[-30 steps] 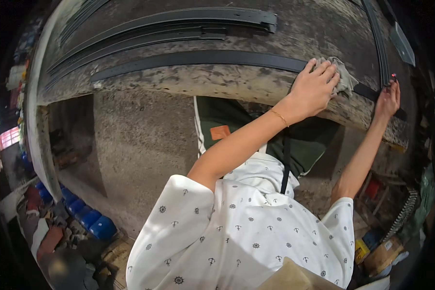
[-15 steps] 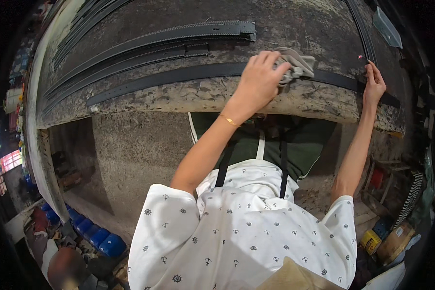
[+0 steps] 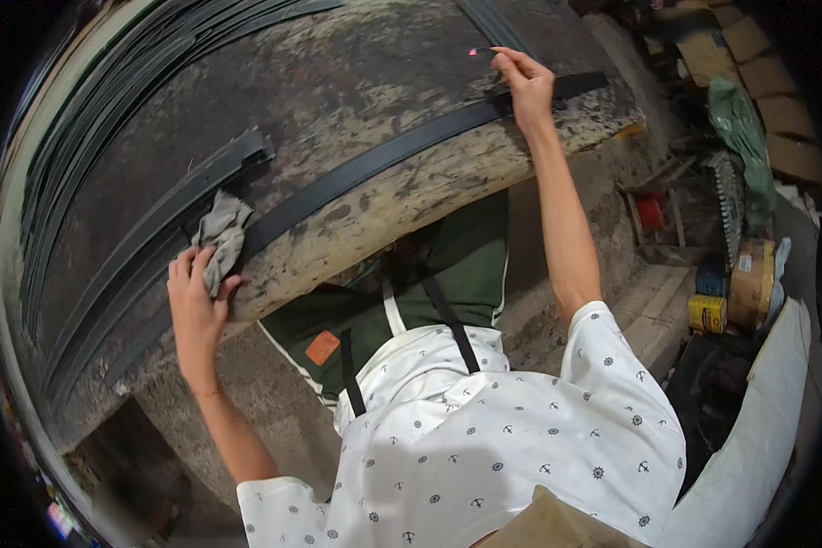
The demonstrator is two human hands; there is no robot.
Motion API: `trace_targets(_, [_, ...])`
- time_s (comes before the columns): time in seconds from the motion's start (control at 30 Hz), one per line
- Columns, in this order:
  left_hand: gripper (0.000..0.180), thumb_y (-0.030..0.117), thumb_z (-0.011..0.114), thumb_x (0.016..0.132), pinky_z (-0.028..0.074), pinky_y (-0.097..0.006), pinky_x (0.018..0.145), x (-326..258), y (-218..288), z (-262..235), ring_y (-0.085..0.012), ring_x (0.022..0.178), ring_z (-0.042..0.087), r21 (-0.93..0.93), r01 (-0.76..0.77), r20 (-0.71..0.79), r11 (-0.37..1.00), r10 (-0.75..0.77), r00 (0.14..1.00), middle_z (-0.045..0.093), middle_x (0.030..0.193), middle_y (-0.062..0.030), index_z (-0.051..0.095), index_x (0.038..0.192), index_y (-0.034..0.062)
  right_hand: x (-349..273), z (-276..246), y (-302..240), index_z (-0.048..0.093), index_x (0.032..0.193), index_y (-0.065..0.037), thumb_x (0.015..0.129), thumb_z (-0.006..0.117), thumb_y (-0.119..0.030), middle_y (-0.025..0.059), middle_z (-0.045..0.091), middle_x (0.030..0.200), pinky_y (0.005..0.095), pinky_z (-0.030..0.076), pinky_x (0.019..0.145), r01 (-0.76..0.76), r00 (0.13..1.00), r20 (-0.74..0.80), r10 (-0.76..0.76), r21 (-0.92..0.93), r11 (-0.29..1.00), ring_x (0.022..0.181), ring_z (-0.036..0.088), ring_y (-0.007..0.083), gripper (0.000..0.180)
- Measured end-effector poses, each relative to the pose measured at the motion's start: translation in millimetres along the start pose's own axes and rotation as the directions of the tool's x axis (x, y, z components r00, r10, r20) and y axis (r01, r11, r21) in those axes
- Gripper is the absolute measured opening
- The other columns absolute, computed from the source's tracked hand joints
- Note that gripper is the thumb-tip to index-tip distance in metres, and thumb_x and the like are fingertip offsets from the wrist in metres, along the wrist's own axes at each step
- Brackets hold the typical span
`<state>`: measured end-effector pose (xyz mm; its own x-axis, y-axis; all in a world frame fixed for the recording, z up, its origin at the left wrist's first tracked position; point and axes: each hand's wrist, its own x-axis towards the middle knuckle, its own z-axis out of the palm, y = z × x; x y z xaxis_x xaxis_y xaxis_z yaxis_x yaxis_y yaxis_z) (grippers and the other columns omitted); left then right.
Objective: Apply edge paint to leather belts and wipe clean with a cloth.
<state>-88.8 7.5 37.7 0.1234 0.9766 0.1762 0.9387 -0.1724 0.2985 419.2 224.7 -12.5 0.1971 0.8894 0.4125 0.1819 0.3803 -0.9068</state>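
Note:
A dark leather belt strap (image 3: 365, 167) lies along the near edge of the worn table. My left hand (image 3: 196, 297) grips a crumpled grey cloth (image 3: 224, 233) and presses it on the strap toward its left end, so part of the strap is hidden. Farther right, my right hand (image 3: 528, 87) is by the strap's other end. Between its thumb and fingers it pinches a thin, dark, stick-like thing with a bright pink tip (image 3: 473, 52); its kind is too small to make out.
Several stitched dark straps (image 3: 201, 173) lie left of centre, with a larger bundle of strips (image 3: 128, 91) behind them. More strips (image 3: 493, 27) lie at the far right of the tabletop. A yellow box (image 3: 707, 313) and a cardboard box (image 3: 753, 274) stand below on the right.
My left hand has slid the cloth left along the strap, from its middle toward the left end. My right hand still pinches the thin thing. The whole view has turned.

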Motion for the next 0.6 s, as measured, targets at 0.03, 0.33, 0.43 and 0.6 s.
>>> trace_targets(0.03, [0.048, 0.018, 0.08, 0.082, 0.045, -0.047, 0.093, 6, -6, -1, -0.0402, 0.109, 0.056, -0.048, -0.027, 0.063, 0.998, 0.03, 0.998, 0.058, 0.119, -0.0168, 0.06, 0.121, -0.001, -2, 4, -2, 0.079, 0.109, -0.004, 0.095, 0.073, -0.015, 0.0027, 0.075, 0.091, 0.0244, 0.05, 0.069, -0.019, 1.0, -0.015, 0.019, 0.029, 0.999, 0.082, 0.066, 0.0081, 0.018])
trace_targets(0.33, [0.041, 0.001, 0.078, 0.077, 0.046, -0.042, 0.093, -10, -84, -47, -0.0455, 0.108, 0.057, -0.054, 0.118, 0.385, 0.992, -0.089, 0.919, 0.062, 0.112, -0.0234, 0.06, 0.114, -0.0015, -46, 41, -37, 0.078, 0.109, -0.003, 0.096, 0.072, -0.015, 0.0031, 0.073, 0.087, 0.026, 0.05, 0.066, -0.172, 0.982, 0.115, 0.153, 0.175, 0.969, 0.074, 0.061, 0.0082, 0.018])
trace_targets(0.43, [0.042, -0.007, 0.07, 0.076, 0.043, -0.044, 0.101, -36, -174, -79, -0.0459, 0.115, 0.054, 0.093, 0.123, 0.361, 0.988, -0.149, 0.921, 0.06, 0.12, -0.0241, 0.061, 0.116, -0.0001, -66, 54, -49, 0.077, 0.111, -0.003, 0.096, 0.072, -0.015, 0.0034, 0.073, 0.088, 0.0258, 0.051, 0.066, -0.269, 0.952, 0.22, 0.214, 0.259, 0.928, 0.075, 0.062, 0.0085, 0.019])
trace_targets(0.6, [0.046, -0.015, 0.051, 0.069, 0.041, -0.034, 0.079, -37, -135, -89, -0.0445, 0.109, 0.054, 0.296, 0.196, 0.06, 0.935, -0.223, 0.973, 0.058, 0.111, -0.0206, 0.057, 0.113, -0.0035, -90, 44, -70, 0.072, 0.114, 0.001, 0.098, 0.069, -0.01, 0.0071, 0.071, 0.094, 0.0288, 0.057, 0.069, -0.315, 0.949, 0.204, 0.241, 0.6, 0.735, 0.08, 0.067, 0.0133, 0.02])
